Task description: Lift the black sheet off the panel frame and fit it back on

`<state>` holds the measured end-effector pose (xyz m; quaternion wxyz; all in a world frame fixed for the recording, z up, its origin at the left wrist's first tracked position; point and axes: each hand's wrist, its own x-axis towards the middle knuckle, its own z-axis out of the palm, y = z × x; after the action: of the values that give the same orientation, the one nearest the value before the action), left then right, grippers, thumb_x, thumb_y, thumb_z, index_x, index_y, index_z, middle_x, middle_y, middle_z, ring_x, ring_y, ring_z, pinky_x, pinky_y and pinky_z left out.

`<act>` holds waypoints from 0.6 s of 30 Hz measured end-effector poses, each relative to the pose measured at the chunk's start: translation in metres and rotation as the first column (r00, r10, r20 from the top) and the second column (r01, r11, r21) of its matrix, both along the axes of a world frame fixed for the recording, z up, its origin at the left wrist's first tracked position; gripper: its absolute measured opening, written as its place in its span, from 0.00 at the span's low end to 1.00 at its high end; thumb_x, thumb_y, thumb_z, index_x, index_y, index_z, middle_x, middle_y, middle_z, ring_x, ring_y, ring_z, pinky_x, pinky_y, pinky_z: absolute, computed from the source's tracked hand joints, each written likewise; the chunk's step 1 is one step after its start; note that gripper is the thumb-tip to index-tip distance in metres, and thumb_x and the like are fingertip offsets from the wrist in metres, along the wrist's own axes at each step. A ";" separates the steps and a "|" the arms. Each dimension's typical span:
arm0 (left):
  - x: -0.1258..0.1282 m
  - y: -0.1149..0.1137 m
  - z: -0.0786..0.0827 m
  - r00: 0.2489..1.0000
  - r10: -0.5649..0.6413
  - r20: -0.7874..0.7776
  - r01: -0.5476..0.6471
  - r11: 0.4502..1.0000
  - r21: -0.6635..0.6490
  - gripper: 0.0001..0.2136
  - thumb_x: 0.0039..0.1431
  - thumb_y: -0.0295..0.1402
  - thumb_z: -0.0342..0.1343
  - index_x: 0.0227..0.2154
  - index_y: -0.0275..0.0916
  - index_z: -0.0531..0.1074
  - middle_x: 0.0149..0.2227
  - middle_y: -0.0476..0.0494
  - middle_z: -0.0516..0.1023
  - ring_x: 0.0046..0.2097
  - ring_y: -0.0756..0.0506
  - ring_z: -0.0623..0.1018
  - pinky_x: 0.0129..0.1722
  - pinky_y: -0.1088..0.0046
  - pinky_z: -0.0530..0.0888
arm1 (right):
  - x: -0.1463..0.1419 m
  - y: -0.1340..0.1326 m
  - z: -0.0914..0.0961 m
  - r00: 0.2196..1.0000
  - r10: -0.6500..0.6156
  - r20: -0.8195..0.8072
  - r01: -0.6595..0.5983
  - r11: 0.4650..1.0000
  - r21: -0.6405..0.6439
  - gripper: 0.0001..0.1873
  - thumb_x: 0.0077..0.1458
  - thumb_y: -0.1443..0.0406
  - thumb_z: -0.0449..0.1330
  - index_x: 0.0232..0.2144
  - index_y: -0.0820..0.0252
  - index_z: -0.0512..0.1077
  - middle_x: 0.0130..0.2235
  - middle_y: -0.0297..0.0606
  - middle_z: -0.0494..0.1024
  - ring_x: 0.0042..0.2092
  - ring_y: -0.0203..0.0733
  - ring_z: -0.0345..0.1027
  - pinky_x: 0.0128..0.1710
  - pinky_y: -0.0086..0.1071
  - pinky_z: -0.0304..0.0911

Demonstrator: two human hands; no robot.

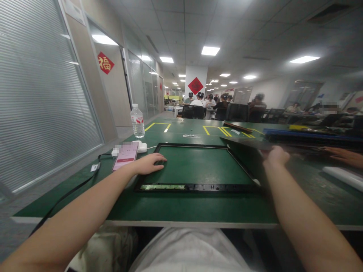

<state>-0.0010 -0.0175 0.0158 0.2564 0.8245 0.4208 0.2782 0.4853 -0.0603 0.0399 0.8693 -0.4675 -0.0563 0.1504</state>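
A thin black rectangular frame lies flat on the green table in front of me, with a light green strip set in its near side. My left hand rests on the frame's left side, its fingers stretched out and a little apart. To the right, my right hand is closed on the edge of a dark flat panel. That panel is tilted up over the right side of the frame and is blurred by motion. Its right end and the fingertips are hard to make out.
A phone, a white charger, a black cable and a water bottle are at the left. Blue strips, a white bar and another person's hand are at the right. Yellow tape marks the far table.
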 end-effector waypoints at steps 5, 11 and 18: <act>-0.001 0.002 -0.002 0.999 -0.014 -0.049 0.015 1.000 0.021 0.20 0.40 0.48 0.68 0.36 0.45 0.81 0.47 0.39 0.81 0.50 0.35 0.77 0.57 0.62 0.67 | 0.004 0.004 -0.006 0.996 0.033 -0.081 -0.037 0.998 -0.048 0.11 0.45 0.78 0.53 0.30 0.60 0.63 0.40 0.36 0.69 0.37 0.36 0.71 0.34 0.33 0.73; -0.002 0.003 -0.001 0.912 -0.064 -0.404 0.119 0.986 0.113 0.25 0.57 0.50 0.53 0.50 0.39 0.76 0.57 0.35 0.73 0.57 0.38 0.73 0.59 0.62 0.65 | 0.012 0.011 -0.018 0.988 0.028 -0.154 -0.041 0.996 -0.081 0.13 0.46 0.81 0.52 0.31 0.61 0.64 0.38 0.34 0.71 0.36 0.34 0.70 0.37 0.32 0.73; -0.004 0.005 -0.002 0.882 -0.053 -0.468 0.127 0.984 0.128 0.25 0.59 0.48 0.50 0.53 0.38 0.74 0.58 0.34 0.72 0.58 0.37 0.72 0.59 0.62 0.65 | 0.026 0.018 -0.035 0.963 0.103 -0.249 -0.130 0.987 -0.094 0.14 0.45 0.81 0.51 0.31 0.60 0.64 0.35 0.33 0.72 0.33 0.34 0.72 0.34 0.33 0.72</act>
<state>-0.0047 -0.0128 0.0139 0.0965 0.9031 0.4079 0.0936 0.5116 -0.0428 0.0050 0.8322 -0.4885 0.0315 0.2603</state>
